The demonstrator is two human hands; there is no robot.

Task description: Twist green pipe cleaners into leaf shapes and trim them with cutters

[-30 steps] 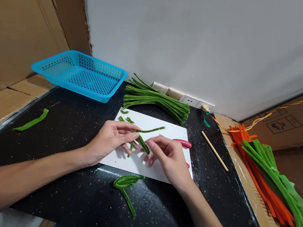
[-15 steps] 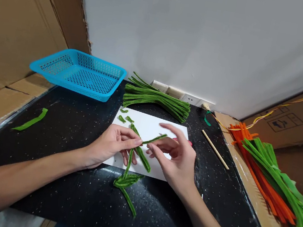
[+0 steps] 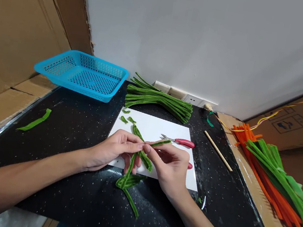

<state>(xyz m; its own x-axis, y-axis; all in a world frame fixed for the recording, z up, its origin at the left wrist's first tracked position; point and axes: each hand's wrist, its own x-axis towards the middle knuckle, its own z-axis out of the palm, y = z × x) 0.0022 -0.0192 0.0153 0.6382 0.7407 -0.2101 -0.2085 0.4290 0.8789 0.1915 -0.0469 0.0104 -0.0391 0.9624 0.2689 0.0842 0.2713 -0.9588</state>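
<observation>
Both hands meet above a white sheet [image 3: 155, 124] on the black tabletop. My left hand [image 3: 122, 147] pinches a green fuzzy-stem piece [image 3: 131, 168] where its strips cross; a leaf-like loop and a loose end hang below. My right hand [image 3: 170, 162] has thumb and forefinger closed on a short green strip of the same piece, whose tip points up to the right. The fingertips of both hands touch or nearly touch. Red-handled pliers [image 3: 184, 142] lie on the sheet behind my right hand, partly covered. Small green loops [image 3: 132, 120] rest at the sheet's upper left.
A blue basket [image 3: 85, 92] stands at the back left, beside a green stem bundle [image 3: 159, 101]. A green strip [image 3: 34, 120] lies left, a wooden stick [image 3: 218, 150] right. Orange stems [image 3: 270, 189] and green stems [image 3: 288, 184] lie on cardboard at the right edge.
My right hand has closed its raised, spread fingers on the short green strip and moved in against my left hand. More of the red-handled pliers shows. The view has shifted slightly.
</observation>
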